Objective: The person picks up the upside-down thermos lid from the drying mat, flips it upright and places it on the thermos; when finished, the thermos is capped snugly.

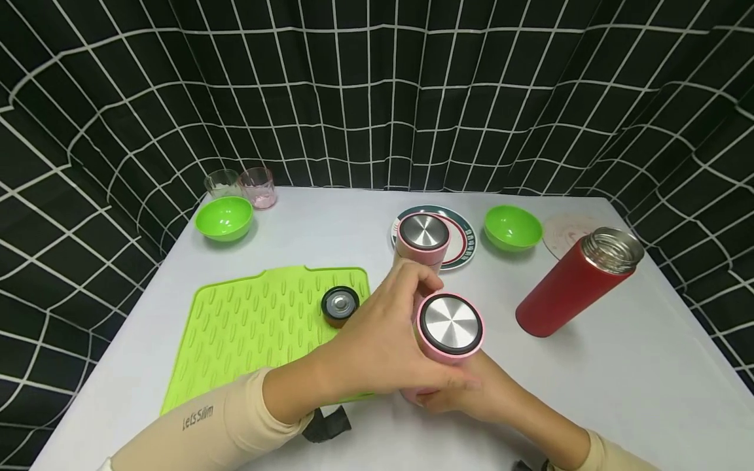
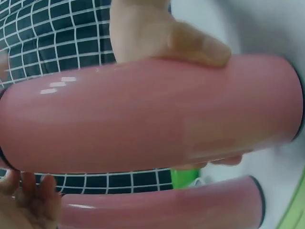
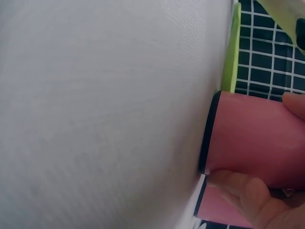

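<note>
A pink thermos [image 1: 450,325] with a brushed-metal top stands in front of me. My left hand [image 1: 377,343] curls round its upper end, thumb in front and fingers behind. Lower down, my right hand [image 1: 485,386] grips its body. In the left wrist view the long pink body [image 2: 152,114] spans the picture, the right thumb lying along it and the left fingers [image 2: 35,198] by the black-ringed upper end. Its black-rimmed base shows at the white table in the right wrist view. A second pink thermos [image 1: 424,234] stands just behind it, partly hidden.
Left lies a green drying mat [image 1: 235,327] with a black-and-brown lid [image 1: 340,304] on it. A red thermos [image 1: 574,284] without a lid stands right. Farther back are two green bowls [image 1: 225,218], two glasses [image 1: 258,188], a patterned plate [image 1: 465,242] and a pale disc [image 1: 565,230].
</note>
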Motion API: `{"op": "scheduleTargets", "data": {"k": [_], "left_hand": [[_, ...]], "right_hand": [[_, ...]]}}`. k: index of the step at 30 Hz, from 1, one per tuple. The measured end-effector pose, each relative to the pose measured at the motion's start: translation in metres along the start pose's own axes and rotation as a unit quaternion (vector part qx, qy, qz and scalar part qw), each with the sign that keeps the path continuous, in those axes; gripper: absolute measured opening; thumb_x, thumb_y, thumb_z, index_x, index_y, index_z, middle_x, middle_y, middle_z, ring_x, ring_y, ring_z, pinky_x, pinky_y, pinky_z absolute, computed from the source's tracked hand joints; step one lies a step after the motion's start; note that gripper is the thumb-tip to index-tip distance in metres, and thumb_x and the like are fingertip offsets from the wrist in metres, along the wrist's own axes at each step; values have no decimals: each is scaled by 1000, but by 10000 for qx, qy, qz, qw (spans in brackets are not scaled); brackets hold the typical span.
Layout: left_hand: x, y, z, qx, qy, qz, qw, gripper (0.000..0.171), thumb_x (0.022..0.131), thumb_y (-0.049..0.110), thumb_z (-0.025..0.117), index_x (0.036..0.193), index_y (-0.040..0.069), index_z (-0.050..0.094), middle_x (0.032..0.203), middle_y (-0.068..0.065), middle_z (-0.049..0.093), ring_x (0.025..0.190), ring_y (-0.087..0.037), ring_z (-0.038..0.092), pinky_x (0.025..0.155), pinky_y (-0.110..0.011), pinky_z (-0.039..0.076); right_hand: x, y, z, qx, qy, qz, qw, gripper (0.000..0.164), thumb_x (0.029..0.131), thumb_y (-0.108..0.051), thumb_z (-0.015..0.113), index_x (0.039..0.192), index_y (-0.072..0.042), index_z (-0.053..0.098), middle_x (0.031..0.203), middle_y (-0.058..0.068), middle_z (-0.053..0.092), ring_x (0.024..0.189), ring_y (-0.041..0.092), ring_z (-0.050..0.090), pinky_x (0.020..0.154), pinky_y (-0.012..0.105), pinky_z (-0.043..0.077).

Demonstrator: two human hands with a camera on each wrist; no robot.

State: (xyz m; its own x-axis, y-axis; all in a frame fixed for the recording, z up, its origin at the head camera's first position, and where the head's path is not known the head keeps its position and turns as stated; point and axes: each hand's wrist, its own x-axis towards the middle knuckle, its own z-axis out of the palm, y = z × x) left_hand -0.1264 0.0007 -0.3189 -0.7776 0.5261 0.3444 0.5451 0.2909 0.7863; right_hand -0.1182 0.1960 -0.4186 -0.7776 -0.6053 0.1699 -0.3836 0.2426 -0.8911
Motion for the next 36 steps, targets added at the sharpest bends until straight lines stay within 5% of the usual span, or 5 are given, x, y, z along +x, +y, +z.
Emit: {"op": "scheduleTargets", "data": {"k": [7,14,21,28,36], "left_hand": [[2,-5,-9,-1457,-618,-103,9873,73,70,14,89,134,16,52,117,8,60,105,-7,60,90,-27,50],[-1,-5,-5,-627,56,262,9977,74,64,31,93,123,16,50,115,10,54,100,-6,56,88,-25,49],[1,-13,-18,-1590,-843,446,9827,76,73,10,86,137,11,46,126,2,57,113,-6,57,98,-28,46],[-4,-6,-5,-524,231,112,9983,72,63,30,93,119,18,50,111,11,53,93,-3,55,82,-22,50],[1,-12,-19,-1293,-673,265,9890,69,73,14,87,134,13,53,119,7,60,103,-4,59,88,-25,50]], "right_hand": [[0,-4,-1,-93,133,489,9987,52,65,-7,88,104,-23,59,94,-7,63,85,15,59,75,29,50],[3,-3,0,121,-25,262,9996,43,67,-2,85,96,-23,61,90,-5,63,78,16,59,68,30,52],[4,-1,2,-189,81,253,9995,44,65,-5,87,95,-24,61,89,-7,63,77,13,59,68,28,51],[3,0,4,-82,88,377,9992,48,65,-6,87,100,-23,59,92,-6,63,79,14,59,68,29,51],[2,-1,1,-93,158,480,9987,48,62,-4,88,97,-23,61,91,-7,63,79,14,59,69,28,51]]}}
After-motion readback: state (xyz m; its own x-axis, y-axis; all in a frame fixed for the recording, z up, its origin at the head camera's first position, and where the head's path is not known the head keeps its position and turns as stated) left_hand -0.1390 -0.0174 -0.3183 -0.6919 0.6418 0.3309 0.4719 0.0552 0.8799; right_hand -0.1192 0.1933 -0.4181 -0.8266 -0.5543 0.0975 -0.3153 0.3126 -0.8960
